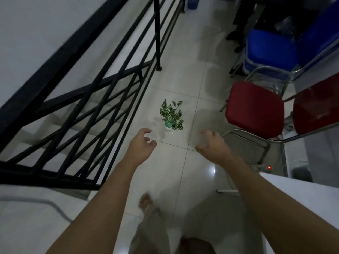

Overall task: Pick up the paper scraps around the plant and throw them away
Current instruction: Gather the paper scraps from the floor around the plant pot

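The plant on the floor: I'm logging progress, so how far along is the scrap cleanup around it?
Done: nothing that shows; no bin is in view. In hand: nothing, the left hand and right hand are both open and empty, held out toward the plant. Left: I can make out no paper scraps on the white tiled floor around the pot; the picture is dim and blurred, so I cannot tell whether any remain.

dim indoor light | glare spot on floor tiles (212, 170) | motion blur | wide-angle edge bending

Glossy tiled floor (185, 57), black painted metal railing (102, 92), padded red chair (254, 110)
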